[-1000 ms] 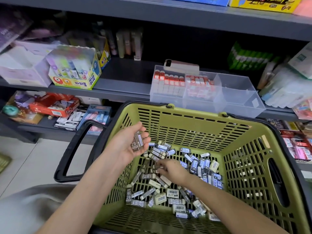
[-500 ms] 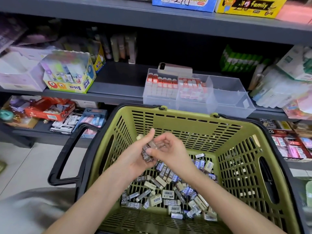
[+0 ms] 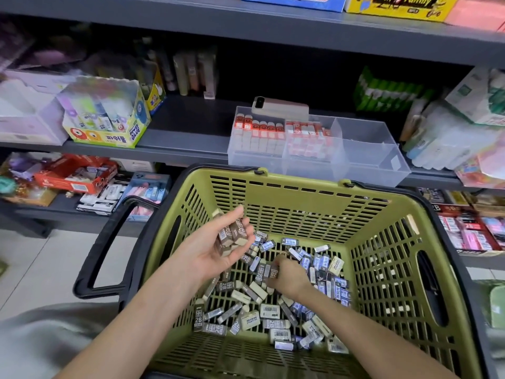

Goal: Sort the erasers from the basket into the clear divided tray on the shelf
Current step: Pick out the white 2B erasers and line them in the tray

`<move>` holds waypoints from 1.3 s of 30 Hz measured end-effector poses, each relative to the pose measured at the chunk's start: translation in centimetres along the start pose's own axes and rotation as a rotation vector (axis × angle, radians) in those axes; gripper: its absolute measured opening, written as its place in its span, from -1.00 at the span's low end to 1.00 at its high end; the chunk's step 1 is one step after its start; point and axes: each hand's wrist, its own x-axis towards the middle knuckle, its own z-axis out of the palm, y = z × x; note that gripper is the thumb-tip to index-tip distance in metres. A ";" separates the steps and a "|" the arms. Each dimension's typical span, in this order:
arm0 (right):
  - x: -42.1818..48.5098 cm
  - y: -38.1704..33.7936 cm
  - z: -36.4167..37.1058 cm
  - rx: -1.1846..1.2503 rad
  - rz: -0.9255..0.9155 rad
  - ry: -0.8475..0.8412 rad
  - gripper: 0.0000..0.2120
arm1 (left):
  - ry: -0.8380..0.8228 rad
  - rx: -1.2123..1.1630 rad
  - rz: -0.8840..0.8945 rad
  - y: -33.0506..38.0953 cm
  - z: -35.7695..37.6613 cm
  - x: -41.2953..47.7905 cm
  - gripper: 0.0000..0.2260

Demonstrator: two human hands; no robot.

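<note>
Early going, I'd say. The clear plastic tray (image 3: 369, 162) at the front edge of the shelf (image 3: 177, 149) has red-sleeved blocks (image 3: 259, 132) in its left and middle compartments, and its right one is bare. Nearly all the erasers (image 3: 270, 310) lie heaped on the slatted floor of the olive plastic basket (image 3: 300, 198): small rubbery bricks in printed paper sleeves, brown and blue. Your left hand (image 3: 213, 253), palm up over the basket's left side, cups a small stack of brown-sleeved erasers (image 3: 232, 236). Your right hand (image 3: 289, 277) is knuckles-up in the heap, fingers curled; whether they've closed on one, I can't tell.
</note>
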 end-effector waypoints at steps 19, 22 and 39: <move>-4.6 -3.0 -10.3 0.664 -0.394 -0.288 -0.78 | 0.029 0.221 -0.136 -1.9 -0.1 0.8 -0.51; -2.4 1.0 -7.3 -0.127 -0.210 -0.237 -0.74 | 0.047 0.241 -0.124 -1.7 -0.3 0.9 -0.53; -4.9 -2.0 -9.9 1.106 -0.088 -0.133 -0.67 | -0.076 0.401 0.017 -2.3 0.5 1.3 -0.49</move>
